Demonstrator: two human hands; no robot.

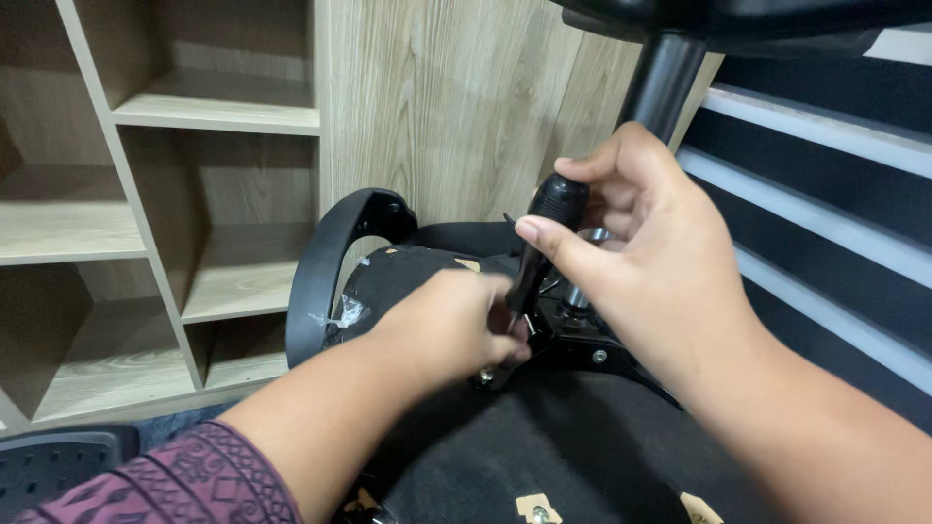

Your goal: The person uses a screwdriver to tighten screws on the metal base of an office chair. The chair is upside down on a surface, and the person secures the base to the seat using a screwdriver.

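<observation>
**Screwdriver set on the chair's underside plate**

Right hand (660, 262): fingers (558, 243) curled closed round the black handle of a screwdriver (544, 243). Thumb lies across the front of the handle, the other fingers wrap behind it. Firm grip, no gap showing.

Left hand (451, 330): fingers bunched tight at the lower end of the screwdriver, pinching at or round the tip. Whether they hold a screw there or only steady the shaft, cannot tell; the tip itself is hidden by the knuckles.

Key relation: the screwdriver's long axis runs steeply, handle up and right, tip down and left. It leans a little off vertical. The tip meets the black metal plate (582, 344) directly below the left fingers. The left hand is nearer the contact point; the right sits above it on the handle.

Outward: the plate is fixed to the underside of an upturned chair seat (544, 456), black fabric, lying flat. 1 bolt head shows on the plate just right of the hands. A black column (660, 82) rises from the plate behind the right hand. A curved black armrest (330, 262) stands left of the seat.

Beyond: pale wooden shelves (194, 116) at left, a striped wall (825, 194) at right.
</observation>
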